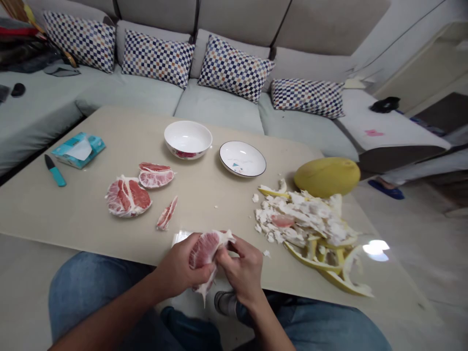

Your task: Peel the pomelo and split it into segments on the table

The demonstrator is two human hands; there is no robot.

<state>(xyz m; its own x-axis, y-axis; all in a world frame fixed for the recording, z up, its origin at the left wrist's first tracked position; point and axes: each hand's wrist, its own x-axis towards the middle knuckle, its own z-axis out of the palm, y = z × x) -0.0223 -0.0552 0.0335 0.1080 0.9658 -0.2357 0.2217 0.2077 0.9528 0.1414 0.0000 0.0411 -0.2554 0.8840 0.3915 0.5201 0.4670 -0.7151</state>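
My left hand [179, 268] is wrapped round a pink pomelo piece [204, 249] above the table's near edge. The fingers of my right hand [241, 265] pinch white pith or membrane [225, 237] at the piece's right end. Several pink pomelo pieces lie beyond my left hand: a large chunk [128, 197], a smaller chunk [157, 176] and a thin segment [167, 213]. Right of my hands is a heap of white pith scraps [310, 219] with yellow peel strips [340, 278], and a bit of pink flesh [282, 221] rests among the scraps.
A white bowl [188, 139] and a shallow dish [243, 159] stand mid-table. A whole yellow pomelo [327, 177] lies behind the scraps. On the left are a teal-handled knife [55, 171] and a tissue pack [78, 149]. A sofa [223, 109] runs behind the table; a person's foot [386, 185] shows at right.
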